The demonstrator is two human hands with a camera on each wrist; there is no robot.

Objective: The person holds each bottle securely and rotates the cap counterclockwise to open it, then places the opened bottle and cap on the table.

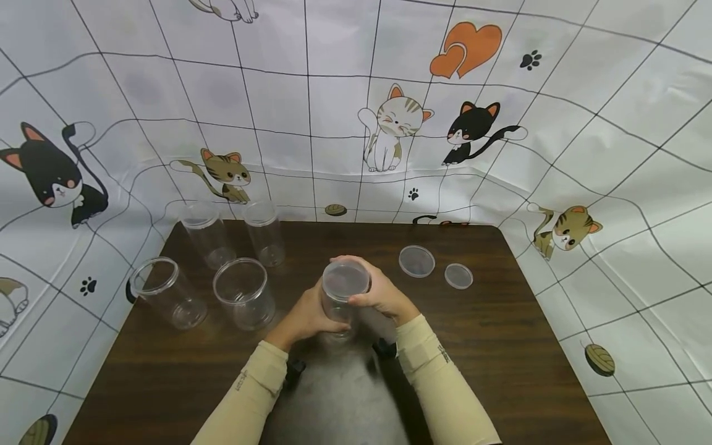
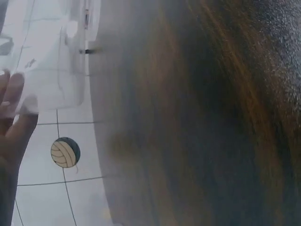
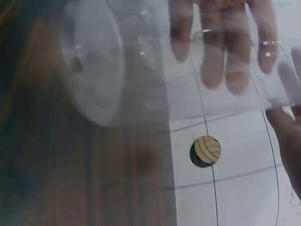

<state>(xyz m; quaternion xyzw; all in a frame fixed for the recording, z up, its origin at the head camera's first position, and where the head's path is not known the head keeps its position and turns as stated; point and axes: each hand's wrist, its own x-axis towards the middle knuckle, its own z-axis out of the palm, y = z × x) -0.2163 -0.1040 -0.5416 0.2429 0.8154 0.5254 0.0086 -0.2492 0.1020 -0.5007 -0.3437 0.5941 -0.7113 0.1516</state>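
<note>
A clear plastic jar (image 1: 336, 309) stands upright between the two hands, with a translucent lid (image 1: 346, 279) over its mouth. My left hand (image 1: 308, 316) grips the jar's lower body, its thumb across the near side. Higher up, my right hand (image 1: 384, 292) holds the jar close under the lid, thumb in front and fingers around the far side. In the left wrist view the jar (image 2: 51, 89) shows at the left edge, with fingertips against it. Fingers show through the clear wall of the jar (image 3: 183, 101) in the right wrist view.
Two open jars, a wide one (image 1: 253, 312) and another (image 1: 186, 309), stand at left. Behind them are two lidded jars (image 1: 214, 244) (image 1: 269, 241). A larger loose lid (image 1: 416, 261) and a smaller lid (image 1: 458, 276) lie at right on the dark wooden table (image 1: 500, 352). A cat-print sheet surrounds it.
</note>
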